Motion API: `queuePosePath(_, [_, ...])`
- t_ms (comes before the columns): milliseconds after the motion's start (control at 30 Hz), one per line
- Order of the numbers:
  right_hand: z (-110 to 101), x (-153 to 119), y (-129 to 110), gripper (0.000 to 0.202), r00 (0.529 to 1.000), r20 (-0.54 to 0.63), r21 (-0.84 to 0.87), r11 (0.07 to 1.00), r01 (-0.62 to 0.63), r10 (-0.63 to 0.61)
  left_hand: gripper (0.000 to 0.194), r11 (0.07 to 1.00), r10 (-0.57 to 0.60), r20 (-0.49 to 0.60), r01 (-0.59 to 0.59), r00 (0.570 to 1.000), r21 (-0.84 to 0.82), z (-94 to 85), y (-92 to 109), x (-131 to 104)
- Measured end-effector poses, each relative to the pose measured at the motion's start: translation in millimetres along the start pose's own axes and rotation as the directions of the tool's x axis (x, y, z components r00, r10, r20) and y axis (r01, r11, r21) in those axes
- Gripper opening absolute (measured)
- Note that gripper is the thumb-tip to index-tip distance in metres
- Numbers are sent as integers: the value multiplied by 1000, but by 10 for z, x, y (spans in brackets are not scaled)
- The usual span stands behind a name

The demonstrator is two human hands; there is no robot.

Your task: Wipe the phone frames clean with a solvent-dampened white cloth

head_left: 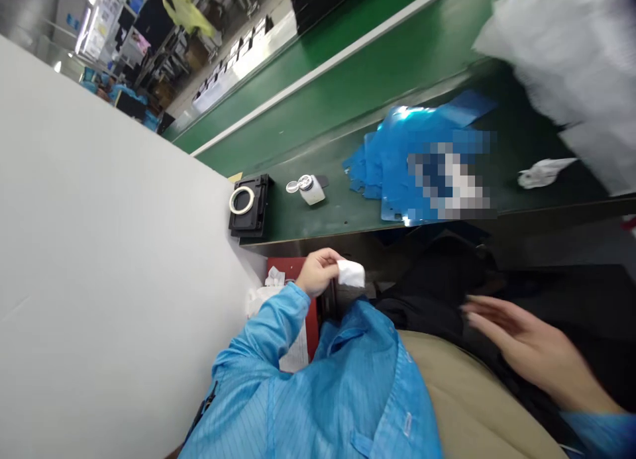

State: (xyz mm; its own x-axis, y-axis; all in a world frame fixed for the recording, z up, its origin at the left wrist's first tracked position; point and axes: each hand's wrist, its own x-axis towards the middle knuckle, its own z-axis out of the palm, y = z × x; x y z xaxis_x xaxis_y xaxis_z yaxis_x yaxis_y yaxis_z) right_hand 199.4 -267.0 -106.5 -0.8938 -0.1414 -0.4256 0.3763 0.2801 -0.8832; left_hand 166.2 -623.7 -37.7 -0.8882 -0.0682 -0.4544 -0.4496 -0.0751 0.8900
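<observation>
My left hand [319, 272] pinches a small folded white cloth [350, 273] below the front edge of the green bench. My right hand [521, 343] is over my lap at the right, its fingers apart and nothing between them. On the bench [293, 224], a small white bottle [312, 190] with its lid flipped up is beyond my left hand. A pile of blue film sheets [397, 161] lies further right, partly covered by a pixelated patch. A crumpled white wipe [544, 173] rests to the right of the sheets.
A black fixture with a cream ring [242, 201] sits at the bench's left end, against a white partition [109, 247]. White sheeting [571, 55] covers the far right. A red box [288, 267] with crumpled wipes is under the bench edge. Behind runs a green conveyor [358, 81].
</observation>
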Motion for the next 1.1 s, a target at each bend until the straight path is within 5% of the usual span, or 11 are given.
queuePosePath(100, [330,206,-366,77,958,288,249,966,-69,-6,28,996,10,235,-32,972,89,500,-45,9])
queuePosePath(167, [486,252,-582,76,933,356,280,959,-42,-63,18,959,71,320,-153,945,239,698,-86,7])
queuePosePath(300, [539,233,-633,54,954,284,168,985,44,-91,9,741,322,469,-527,823,416,635,46,65])
queuePosePath(333, [515,232,-587,53,963,258,151,988,42,-81,10,685,410,418,-577,810,445,529,141,105])
queuePosePath(400, [466,247,-491,53,978,206,143,990,10,-40,12,587,617,148,-577,773,568,250,387,228])
queuePosePath(467, [443,278,-434,53,984,178,148,989,-18,-9,17,533,763,-162,-468,625,705,-53,673,405])
queuePosePath(533, [454,322,-429,49,982,190,133,991,-5,-21,37,510,802,-266,-381,535,772,-308,952,609])
queuePosePath(633, [501,409,-466,43,973,217,78,995,63,-78,56,386,771,-115,-316,627,867,-530,1292,885])
queuePosePath(833, [561,564,-525,42,968,207,-45,987,154,-142,34,101,533,199,-296,822,950,-642,1656,1177])
queuePosePath(1100, [780,846,-1121,31,933,276,10,971,238,-232,37,8,395,308,-339,865,941,-641,1806,1248])
